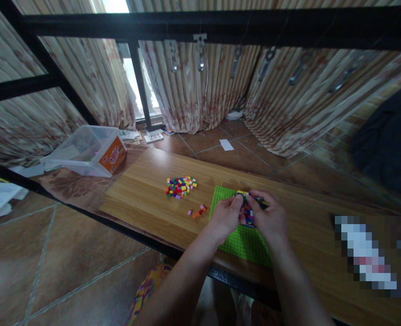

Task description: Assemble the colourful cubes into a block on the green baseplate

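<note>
On the wooden table lies a green studded baseplate point(244, 244), with a block of multicoloured toy bricks point(248, 216) on or just above it; I cannot tell which. My left hand point(225, 219) grips the near left side of this block, thumb on top. From the other side my right hand point(270, 217) has its fingers closed on the block's right part, and both hands hide much of it. Left of the baseplate are a few loose orange, red and pink bricks point(200, 211). Farther off sits a pile of small mixed-colour bricks point(181, 186).
A clear plastic box point(84, 154) with an orange label stands beyond the table's left end. The wooden table point(146, 194) has a dark metal frame. A blurred-out pale item point(366, 253) lies at right. Curtains point(200, 90) hang behind a black bar point(220, 27) with metal clips.
</note>
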